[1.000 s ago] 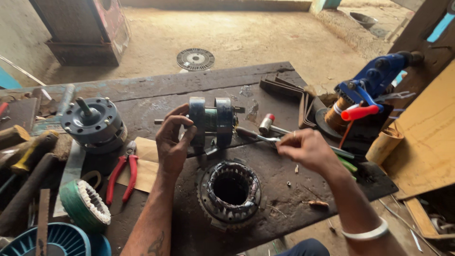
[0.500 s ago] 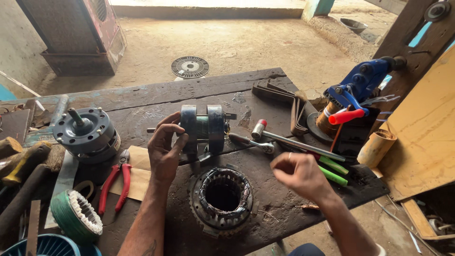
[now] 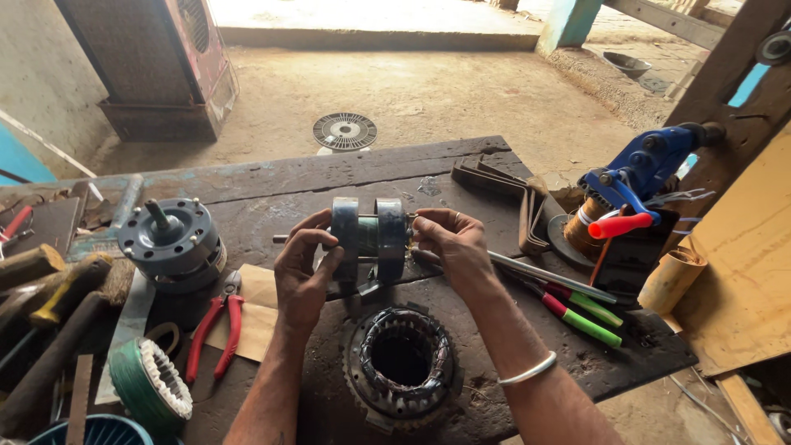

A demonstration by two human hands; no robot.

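Grey twin-disc motor rotor on steel shaft (image 3: 369, 239) held above dark wooden worktop (image 3: 272, 177), shaft axis running left-right. My left hand (image 3: 303, 276) fingers clamp left disc, right hand (image 3: 455, 247) fingers clamp right disc. Copper-wound round stator (image 3: 401, 363) directly below.

Red-handled pliers (image 3: 216, 323), stator (image 3: 401, 363), motor housing (image 3: 171, 243), blue clamp (image 3: 643, 169), green wire spool (image 3: 150, 386).
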